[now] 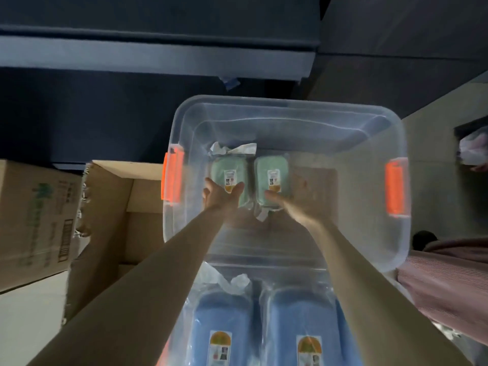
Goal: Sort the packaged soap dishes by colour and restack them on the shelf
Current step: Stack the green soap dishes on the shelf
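Both bare arms stretch forward, almost straight, down into a clear bin (290, 103) with orange latches (394, 186) on its two short sides. Two packed soap dishes lie flat on the bin's floor, side by side and touching, with their labels up.

The left hand (220, 198) is at the near end of the left green dish (228, 171). Its thumb reaches over the top of the pack beside the label, and its curled fingers (207, 184) hook the left edge, so this hand grips the pack.

The right hand (291, 207) comes in from the right with the wrist turned inward. Its thumb rests on the near end of the right green dish (273, 167), just under the label. The other fingers are hidden under the hand, so I cannot tell if this hand grips the pack or only touches it.

Nearer to the camera, past the bin's near rim and between the forearms, blue dishes (221, 315) lie in clear wrap. Cardboard boxes (34, 220) stand to the left of the bin. A dark shelf (158, 55) runs across the top of the view.
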`<state>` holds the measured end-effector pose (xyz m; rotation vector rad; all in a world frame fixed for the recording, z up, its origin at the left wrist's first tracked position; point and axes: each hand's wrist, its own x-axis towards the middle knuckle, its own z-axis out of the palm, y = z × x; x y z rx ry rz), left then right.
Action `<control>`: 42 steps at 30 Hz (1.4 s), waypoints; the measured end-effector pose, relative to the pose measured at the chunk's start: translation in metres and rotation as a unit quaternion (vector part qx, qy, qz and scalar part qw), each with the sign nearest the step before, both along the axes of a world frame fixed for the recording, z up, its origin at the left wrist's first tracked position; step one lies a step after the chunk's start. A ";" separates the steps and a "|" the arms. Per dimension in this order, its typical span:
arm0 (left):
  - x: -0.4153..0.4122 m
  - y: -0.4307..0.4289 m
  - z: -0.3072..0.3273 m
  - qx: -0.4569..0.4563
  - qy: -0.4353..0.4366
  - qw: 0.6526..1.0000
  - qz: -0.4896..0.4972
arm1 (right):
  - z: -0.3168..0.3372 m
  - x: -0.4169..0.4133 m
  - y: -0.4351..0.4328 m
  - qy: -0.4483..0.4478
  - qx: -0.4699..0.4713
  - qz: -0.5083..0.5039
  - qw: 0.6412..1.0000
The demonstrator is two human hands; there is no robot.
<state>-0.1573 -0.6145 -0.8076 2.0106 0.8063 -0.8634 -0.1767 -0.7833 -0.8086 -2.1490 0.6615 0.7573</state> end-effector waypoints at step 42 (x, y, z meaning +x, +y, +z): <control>-0.146 0.140 0.356 -0.263 -0.361 0.860 0.248 | 0.373 -0.084 0.091 -0.275 0.298 -0.090 0.909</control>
